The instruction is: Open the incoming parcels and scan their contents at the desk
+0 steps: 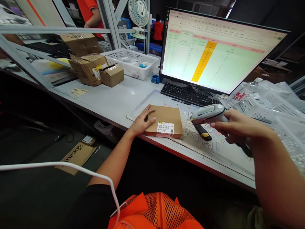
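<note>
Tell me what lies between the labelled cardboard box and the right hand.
Head view: a black-and-yellow utility knife on the printed mat, and the front of the barcode scanner that the right hand holds.

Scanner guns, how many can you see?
1: the grey scanner gun, held in the right hand over the desk. More could be hidden behind the monitor.

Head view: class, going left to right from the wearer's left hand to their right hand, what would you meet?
Left hand → flat labelled box → handheld scanner → right hand.
</note>
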{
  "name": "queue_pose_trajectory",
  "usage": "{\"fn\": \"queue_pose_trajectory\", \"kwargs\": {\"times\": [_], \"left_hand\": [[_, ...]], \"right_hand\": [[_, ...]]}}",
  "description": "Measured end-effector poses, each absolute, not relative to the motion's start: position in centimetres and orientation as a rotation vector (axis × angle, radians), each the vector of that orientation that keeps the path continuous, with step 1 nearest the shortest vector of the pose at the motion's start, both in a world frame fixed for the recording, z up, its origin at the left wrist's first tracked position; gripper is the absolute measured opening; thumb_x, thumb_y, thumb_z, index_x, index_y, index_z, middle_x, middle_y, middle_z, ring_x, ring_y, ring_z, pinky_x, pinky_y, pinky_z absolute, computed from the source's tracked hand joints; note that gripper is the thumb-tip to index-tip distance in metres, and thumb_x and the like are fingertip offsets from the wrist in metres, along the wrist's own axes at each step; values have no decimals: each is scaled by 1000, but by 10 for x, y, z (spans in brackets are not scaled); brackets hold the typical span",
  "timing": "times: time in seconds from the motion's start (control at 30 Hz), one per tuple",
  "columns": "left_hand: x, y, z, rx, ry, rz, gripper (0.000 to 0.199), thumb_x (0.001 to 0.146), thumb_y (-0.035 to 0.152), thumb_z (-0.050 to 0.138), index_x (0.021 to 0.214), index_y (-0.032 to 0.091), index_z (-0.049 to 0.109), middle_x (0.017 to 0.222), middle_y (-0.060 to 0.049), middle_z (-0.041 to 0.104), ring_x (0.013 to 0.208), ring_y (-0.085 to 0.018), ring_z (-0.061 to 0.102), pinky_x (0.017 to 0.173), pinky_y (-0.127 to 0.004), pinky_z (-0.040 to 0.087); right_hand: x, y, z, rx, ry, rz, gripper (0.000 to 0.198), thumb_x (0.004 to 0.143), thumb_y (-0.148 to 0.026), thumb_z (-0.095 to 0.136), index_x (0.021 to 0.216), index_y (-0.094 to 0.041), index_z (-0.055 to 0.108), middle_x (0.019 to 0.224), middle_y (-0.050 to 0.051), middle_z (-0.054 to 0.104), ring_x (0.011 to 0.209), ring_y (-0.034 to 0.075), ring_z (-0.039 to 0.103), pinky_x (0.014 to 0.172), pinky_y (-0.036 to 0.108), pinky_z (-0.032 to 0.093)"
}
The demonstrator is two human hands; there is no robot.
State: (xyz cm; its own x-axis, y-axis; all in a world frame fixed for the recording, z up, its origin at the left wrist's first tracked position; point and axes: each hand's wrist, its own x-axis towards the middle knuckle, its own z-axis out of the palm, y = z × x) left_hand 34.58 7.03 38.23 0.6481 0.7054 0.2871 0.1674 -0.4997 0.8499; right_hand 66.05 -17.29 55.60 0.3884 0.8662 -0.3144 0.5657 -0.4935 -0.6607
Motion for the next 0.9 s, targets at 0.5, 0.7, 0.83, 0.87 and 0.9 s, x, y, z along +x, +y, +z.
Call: {"fn": "queue_pose_trajectory", "kwargs": {"times": [0.5, 0.7, 0.83, 0.87, 0.9], "left_hand": [[345, 75, 377, 2015, 693, 862, 72, 92, 72, 59, 141, 19, 64, 173, -14, 29, 160, -34, 30, 133, -51, 24], [344, 78, 376, 2026, 701, 881, 68, 92, 72, 58, 137, 21, 68, 173, -13, 31, 159, -35, 32, 132, -55, 23], [343, 77, 377, 2019, 720, 857, 66, 93, 73, 57, 135, 24, 69, 173, -12, 32, 158, -36, 35, 131, -56, 27], [343, 76, 377, 2020, 723, 852, 66, 93, 73, 57, 134, 24, 70, 173, -11, 32, 157, -36, 36, 131, -56, 28], [343, 76, 378, 2021, 723, 852, 66, 92, 74, 58, 134, 24, 70, 172, -11, 33, 157, -37, 36, 131, -56, 28]], "right_hand": [[699, -140, 496, -2695, -1408, 103, 27, 100, -41, 65, 104, -15, 72, 104, 14, 76, 96, 29, 72, 75, 32, 52], [728, -152, 433, -2912, -1026, -24, 44, 107, -37, 51, 134, -4, 60, 127, 26, 70, 116, 37, 70, 89, 40, 52], [733, -155, 442, -2975, -1012, 77, 50, 105, -49, 52, 130, -8, 65, 125, 25, 71, 118, 38, 70, 91, 42, 53], [736, -152, 451, -2971, -993, 73, 54, 105, -54, 50, 128, -8, 68, 125, 25, 71, 118, 39, 69, 92, 43, 53], [739, -148, 462, -2951, -980, 34, 57, 106, -56, 47, 128, -8, 69, 126, 26, 71, 119, 40, 69, 92, 43, 53]]}}
